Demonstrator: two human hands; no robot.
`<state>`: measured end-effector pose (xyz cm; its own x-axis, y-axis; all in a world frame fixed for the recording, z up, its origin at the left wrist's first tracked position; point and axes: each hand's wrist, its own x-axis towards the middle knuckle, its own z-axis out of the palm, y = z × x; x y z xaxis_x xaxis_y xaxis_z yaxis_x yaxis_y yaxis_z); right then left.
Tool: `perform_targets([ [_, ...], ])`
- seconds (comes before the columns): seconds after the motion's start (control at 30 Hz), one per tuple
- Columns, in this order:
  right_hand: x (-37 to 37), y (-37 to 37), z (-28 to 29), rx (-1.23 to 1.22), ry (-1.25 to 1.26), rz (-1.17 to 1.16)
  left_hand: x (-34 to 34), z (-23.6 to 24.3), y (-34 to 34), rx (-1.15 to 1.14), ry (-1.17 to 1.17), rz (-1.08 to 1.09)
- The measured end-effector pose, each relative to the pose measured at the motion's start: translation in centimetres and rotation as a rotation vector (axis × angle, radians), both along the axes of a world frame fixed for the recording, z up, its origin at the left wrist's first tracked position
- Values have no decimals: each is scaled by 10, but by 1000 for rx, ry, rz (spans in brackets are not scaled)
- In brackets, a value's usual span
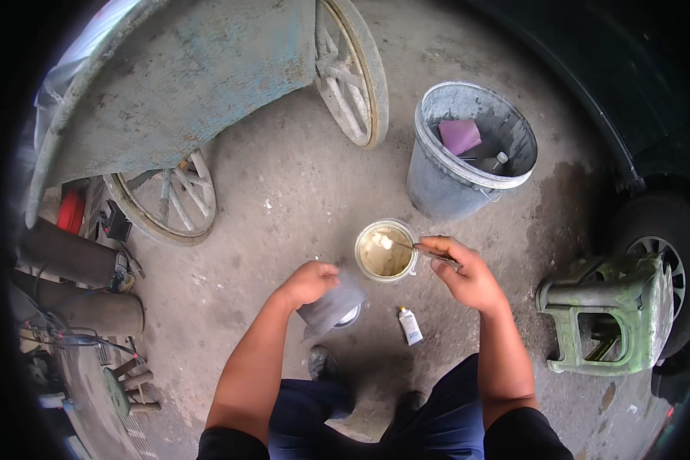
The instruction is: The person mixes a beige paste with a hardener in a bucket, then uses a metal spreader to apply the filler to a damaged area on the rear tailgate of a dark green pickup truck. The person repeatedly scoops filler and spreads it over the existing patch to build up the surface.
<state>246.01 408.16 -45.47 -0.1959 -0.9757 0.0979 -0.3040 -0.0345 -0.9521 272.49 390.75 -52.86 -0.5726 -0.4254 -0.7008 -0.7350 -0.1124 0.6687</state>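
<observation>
My left hand [309, 284] grips a flat grey board [331, 305] at its edge; the board is smeared by motion. In my right hand [469, 274] is a slim putty knife [440, 256], held between thumb and fingers. Its far end reaches into an open can [359, 265] of beige paste, where a paler lump [382, 241] shows around the tip. Below the can lies a white tube [409, 326] with a yellow cap. A round lid-like thing [350, 316] shows partly from under the board.
A grey bucket [429, 165] holding a purple piece and a bottle stands beyond the can. A cart [199, 69] with spoked wheels fills the far left. To the right are a green stool [590, 314] and a vehicle wheel [676, 264]. Gas cylinders [92, 303] lie at the left.
</observation>
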Motion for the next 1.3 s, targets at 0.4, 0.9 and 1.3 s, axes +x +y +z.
perform_targets([
  [0.4,21,39,59,-479,194,95,5,102,47,226,645,200],
  [0.9,43,49,59,-556,602,74,10,123,66,278,776,160],
  [1.3,36,42,48,-523,674,68,7,126,78,179,821,103],
])
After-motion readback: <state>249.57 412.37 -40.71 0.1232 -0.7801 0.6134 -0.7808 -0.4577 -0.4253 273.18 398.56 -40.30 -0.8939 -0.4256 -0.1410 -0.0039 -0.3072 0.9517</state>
